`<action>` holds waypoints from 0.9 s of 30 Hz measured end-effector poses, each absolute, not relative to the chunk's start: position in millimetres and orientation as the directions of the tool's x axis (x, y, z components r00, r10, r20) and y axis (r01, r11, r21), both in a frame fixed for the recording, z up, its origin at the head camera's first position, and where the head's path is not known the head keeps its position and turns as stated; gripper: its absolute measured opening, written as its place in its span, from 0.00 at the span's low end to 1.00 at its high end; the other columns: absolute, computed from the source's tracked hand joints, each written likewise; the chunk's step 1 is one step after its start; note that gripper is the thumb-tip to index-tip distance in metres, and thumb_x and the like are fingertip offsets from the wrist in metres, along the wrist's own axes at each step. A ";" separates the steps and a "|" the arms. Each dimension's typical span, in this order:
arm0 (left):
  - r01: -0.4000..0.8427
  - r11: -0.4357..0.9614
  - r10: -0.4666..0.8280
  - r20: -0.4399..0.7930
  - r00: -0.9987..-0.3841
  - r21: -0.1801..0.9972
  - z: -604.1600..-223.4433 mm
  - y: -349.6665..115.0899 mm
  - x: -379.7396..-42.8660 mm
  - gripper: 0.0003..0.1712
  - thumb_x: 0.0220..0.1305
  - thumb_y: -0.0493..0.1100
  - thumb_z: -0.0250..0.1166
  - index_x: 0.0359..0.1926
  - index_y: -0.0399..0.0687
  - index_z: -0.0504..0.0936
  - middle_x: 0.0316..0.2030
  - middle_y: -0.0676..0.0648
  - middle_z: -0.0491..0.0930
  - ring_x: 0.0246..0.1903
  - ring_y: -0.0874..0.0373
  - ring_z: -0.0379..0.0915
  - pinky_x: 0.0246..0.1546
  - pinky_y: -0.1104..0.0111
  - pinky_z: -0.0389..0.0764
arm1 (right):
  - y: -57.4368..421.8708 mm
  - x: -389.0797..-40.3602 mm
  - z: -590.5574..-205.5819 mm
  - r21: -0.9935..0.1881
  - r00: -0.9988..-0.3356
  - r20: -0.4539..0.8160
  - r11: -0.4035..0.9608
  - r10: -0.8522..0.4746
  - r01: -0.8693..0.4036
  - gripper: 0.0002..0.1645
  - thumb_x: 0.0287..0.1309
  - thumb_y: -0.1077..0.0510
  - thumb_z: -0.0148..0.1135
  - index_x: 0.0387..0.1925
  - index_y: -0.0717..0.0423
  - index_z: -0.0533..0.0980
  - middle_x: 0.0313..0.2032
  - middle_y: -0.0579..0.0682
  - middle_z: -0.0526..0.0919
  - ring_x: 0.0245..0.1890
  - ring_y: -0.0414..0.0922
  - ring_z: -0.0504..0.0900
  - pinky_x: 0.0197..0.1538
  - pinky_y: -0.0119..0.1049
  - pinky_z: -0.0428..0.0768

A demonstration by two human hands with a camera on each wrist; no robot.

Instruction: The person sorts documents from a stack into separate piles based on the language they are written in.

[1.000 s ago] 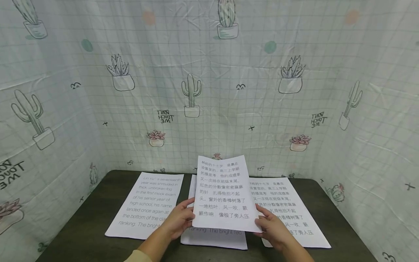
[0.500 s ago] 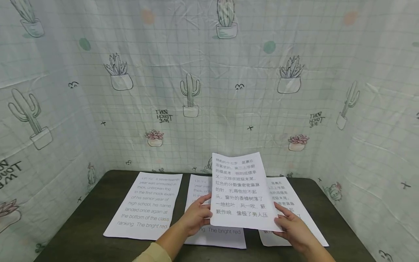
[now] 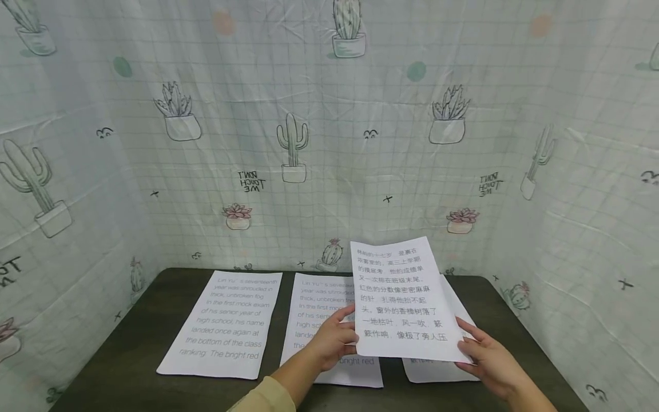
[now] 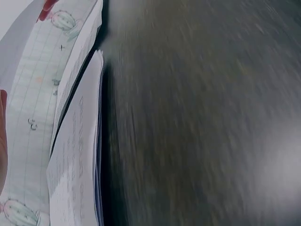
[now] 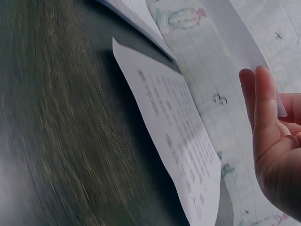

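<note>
Both hands hold up a white sheet of paper printed with Chinese text, tilted toward the head camera. The left hand pinches its lower left edge, and the right hand pinches its lower right corner. In the right wrist view the right hand has the sheet's corner between thumb and fingers. Below, the raised sheet overlaps a right-hand stack of paper and part of a middle stack with English text. Only a sliver of the left hand shows in the left wrist view.
A third stack of English-printed paper lies at the left of the dark wooden table. Behind and at both sides hangs a pale curtain with cactus drawings.
Both hands have carried the Chinese-text sheet from over the middle stack to the right, over the right stack. More of the middle stack's English text is uncovered. The head view has shifted slightly.
</note>
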State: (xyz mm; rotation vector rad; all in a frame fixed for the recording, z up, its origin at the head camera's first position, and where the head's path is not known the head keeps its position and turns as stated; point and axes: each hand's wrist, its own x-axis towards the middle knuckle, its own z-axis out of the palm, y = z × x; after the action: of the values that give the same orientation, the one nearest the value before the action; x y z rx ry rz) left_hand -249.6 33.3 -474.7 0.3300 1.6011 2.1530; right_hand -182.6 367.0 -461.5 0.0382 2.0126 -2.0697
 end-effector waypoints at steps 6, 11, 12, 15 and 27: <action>-0.199 -0.233 0.477 -0.066 -0.877 0.952 -477.2 52.9 -248.5 0.47 0.49 0.23 0.54 0.73 0.43 0.58 0.48 0.40 0.84 0.38 0.58 0.82 0.32 0.68 0.83 | 388.1 -179.9 -463.7 -0.984 -0.966 -0.138 -0.083 -0.220 0.159 0.28 0.73 0.62 0.45 0.46 0.17 0.73 0.43 0.32 0.83 0.42 0.34 0.82 0.43 0.32 0.82; -0.210 -0.235 0.487 -0.072 -0.870 0.949 -478.2 68.8 -246.7 0.46 0.50 0.23 0.55 0.73 0.42 0.58 0.47 0.42 0.84 0.38 0.58 0.82 0.31 0.70 0.82 | 407.0 -177.9 -465.7 -0.974 -0.946 -0.065 -0.188 -0.317 0.130 0.32 0.75 0.65 0.38 0.50 0.20 0.76 0.46 0.35 0.84 0.44 0.35 0.83 0.44 0.31 0.83; -0.212 -0.237 0.488 -0.072 -0.870 0.948 -478.5 71.7 -245.9 0.46 0.50 0.23 0.55 0.73 0.42 0.58 0.47 0.42 0.84 0.38 0.58 0.82 0.31 0.70 0.82 | 410.0 -177.1 -466.2 -0.971 -0.944 -0.062 -0.201 -0.323 0.132 0.32 0.75 0.65 0.38 0.50 0.21 0.77 0.46 0.35 0.85 0.44 0.35 0.83 0.44 0.31 0.83; -0.212 -0.239 0.491 -0.070 -0.868 0.948 -479.4 79.6 -243.5 0.46 0.50 0.22 0.55 0.73 0.40 0.56 0.48 0.41 0.84 0.39 0.58 0.82 0.32 0.70 0.82 | 417.7 -175.1 -467.5 -0.967 -0.945 -0.062 -0.214 -0.321 0.137 0.32 0.75 0.65 0.38 0.50 0.23 0.78 0.45 0.36 0.85 0.44 0.35 0.83 0.44 0.31 0.83; -0.209 -0.235 0.476 -0.075 -0.876 0.949 -482.5 103.2 -240.5 0.45 0.49 0.21 0.54 0.72 0.38 0.59 0.46 0.42 0.84 0.34 0.60 0.80 0.31 0.69 0.82 | 430.5 -171.9 -471.0 -0.975 -0.981 -0.159 -0.135 -0.114 0.173 0.30 0.73 0.65 0.43 0.41 0.21 0.79 0.40 0.36 0.84 0.40 0.35 0.84 0.42 0.32 0.85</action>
State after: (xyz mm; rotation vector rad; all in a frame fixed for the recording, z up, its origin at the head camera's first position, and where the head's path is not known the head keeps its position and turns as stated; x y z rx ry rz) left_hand -240.5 103.2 -482.5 0.3191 1.5989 2.1493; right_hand -171.9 430.5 -471.0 0.0675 1.9282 -2.2321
